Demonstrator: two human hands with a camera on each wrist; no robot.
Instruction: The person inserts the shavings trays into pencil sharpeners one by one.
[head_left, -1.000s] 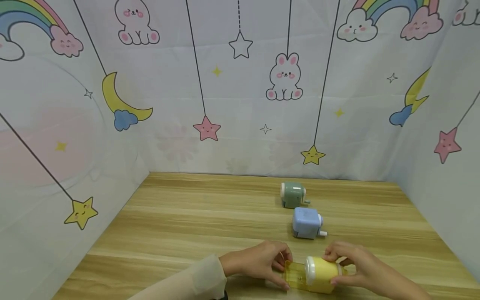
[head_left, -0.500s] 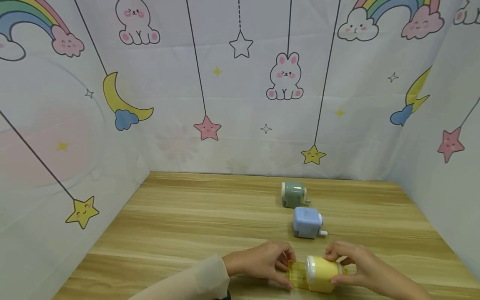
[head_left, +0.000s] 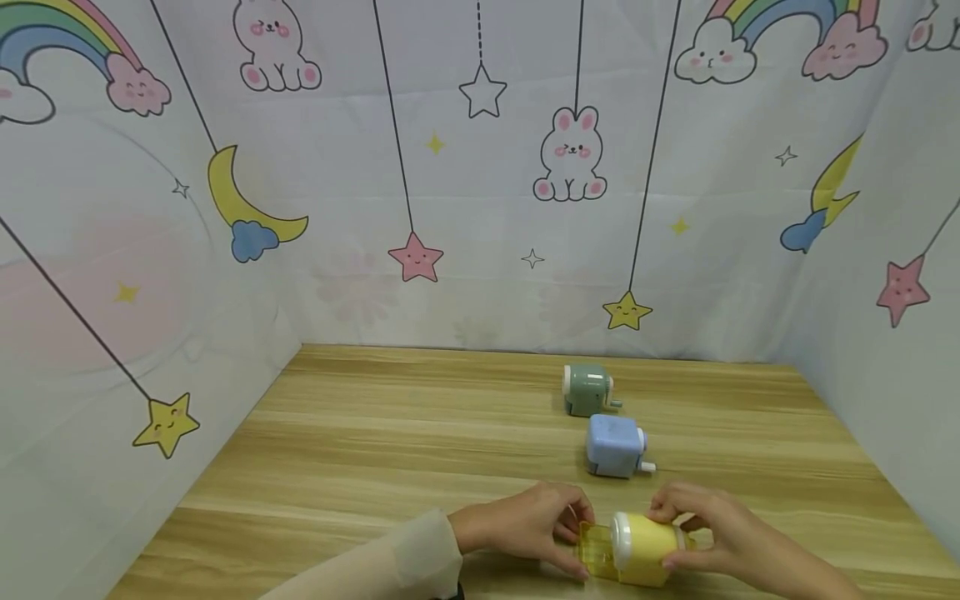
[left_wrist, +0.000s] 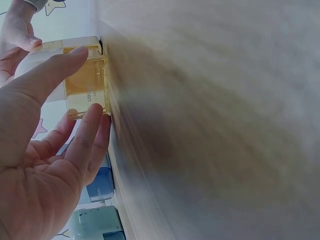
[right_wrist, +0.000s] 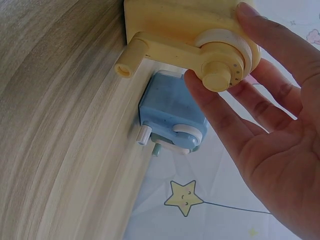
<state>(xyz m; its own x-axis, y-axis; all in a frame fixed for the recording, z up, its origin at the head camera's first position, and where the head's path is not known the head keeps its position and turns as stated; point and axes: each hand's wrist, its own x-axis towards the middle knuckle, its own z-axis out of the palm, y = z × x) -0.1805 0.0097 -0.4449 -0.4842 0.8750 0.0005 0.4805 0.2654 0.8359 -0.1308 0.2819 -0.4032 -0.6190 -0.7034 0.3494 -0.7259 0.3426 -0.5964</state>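
A yellow pencil sharpener point(head_left: 647, 550) with a white ring at its front lies near the table's front edge. Out of its left side stands a see-through yellow drawer point(head_left: 597, 552), partly pulled out. My left hand point(head_left: 525, 523) holds the drawer's outer end between thumb and fingers; the left wrist view shows the thumb point(left_wrist: 65, 65) over one side and fingertips at the other. My right hand point(head_left: 723, 533) grips the sharpener's body from the crank end. In the right wrist view the yellow crank point(right_wrist: 172, 50) hangs free, with fingers around the knob side.
Behind the yellow one stand a blue pencil sharpener point(head_left: 615, 446) and, farther back, a green pencil sharpener point(head_left: 587, 390), both with cranks to the right. White printed cloth point(head_left: 480, 208) walls the wooden table point(head_left: 390, 425) at the back and sides.
My left hand has moved slightly right, and the drawer has slid a little farther into the yellow sharpener. My right hand and the sharpener's body have stayed in place.
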